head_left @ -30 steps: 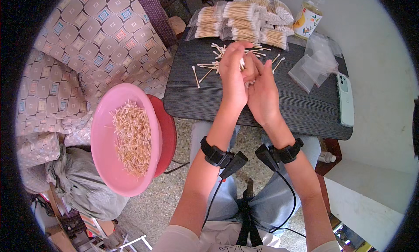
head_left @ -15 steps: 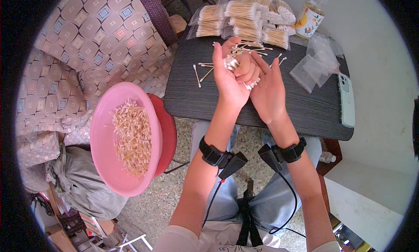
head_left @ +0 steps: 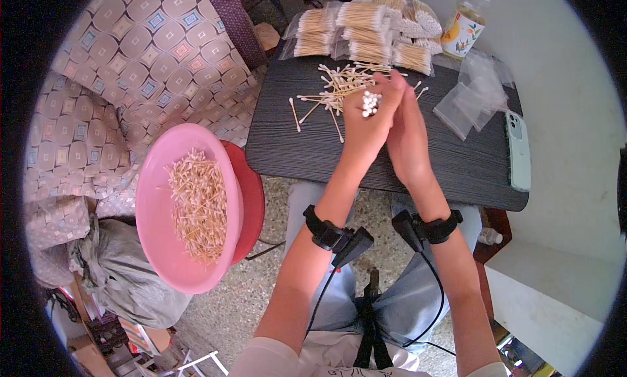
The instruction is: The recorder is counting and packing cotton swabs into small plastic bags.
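Hands (head_left: 385, 119) mid-table (head_left: 294, 148), edges well apart

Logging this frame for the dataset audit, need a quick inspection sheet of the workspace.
Surface: small dark wood-grain table, mostly covered at the far end.
Job's things: bundle of white-tipped cotton swabs in the left hand; loose swabs scattered beside it.
Clutter: bagged swab packs, empty clear plastic bags, bottle with yellow label, pale green phone.
Grip: left hand closed on the bundle; right hand pressed against it.
Cables: black wrist straps with leads running down to the lap.
Surroundings: pink plastic basin of swabs, patterned cushion, grey bag.
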Demonstrator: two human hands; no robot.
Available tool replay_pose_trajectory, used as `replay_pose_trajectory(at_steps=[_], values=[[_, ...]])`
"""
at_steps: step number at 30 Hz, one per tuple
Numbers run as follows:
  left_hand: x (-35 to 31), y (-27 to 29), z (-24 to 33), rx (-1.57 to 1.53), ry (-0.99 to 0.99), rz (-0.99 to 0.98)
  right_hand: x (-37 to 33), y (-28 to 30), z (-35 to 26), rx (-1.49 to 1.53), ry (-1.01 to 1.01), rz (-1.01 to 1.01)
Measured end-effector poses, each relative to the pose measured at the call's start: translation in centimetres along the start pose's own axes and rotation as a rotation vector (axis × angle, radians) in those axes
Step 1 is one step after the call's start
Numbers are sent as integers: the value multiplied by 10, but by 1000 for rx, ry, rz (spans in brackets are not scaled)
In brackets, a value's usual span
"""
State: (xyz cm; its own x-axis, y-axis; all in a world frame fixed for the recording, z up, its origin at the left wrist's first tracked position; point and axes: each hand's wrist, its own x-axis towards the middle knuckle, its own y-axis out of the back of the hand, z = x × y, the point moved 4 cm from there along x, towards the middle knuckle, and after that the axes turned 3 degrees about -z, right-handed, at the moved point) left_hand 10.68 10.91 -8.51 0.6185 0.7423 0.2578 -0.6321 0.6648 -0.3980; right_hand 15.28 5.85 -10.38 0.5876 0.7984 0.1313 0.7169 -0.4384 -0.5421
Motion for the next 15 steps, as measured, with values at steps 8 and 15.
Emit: replay_pose_trajectory(at_steps=[8,15], values=[[14,22,-3,-159,6,66,-9,-6,-14,-980,398,-256],[13,20,-1,26,-18,51,-10,-3,-1,-1198,407,-197]])
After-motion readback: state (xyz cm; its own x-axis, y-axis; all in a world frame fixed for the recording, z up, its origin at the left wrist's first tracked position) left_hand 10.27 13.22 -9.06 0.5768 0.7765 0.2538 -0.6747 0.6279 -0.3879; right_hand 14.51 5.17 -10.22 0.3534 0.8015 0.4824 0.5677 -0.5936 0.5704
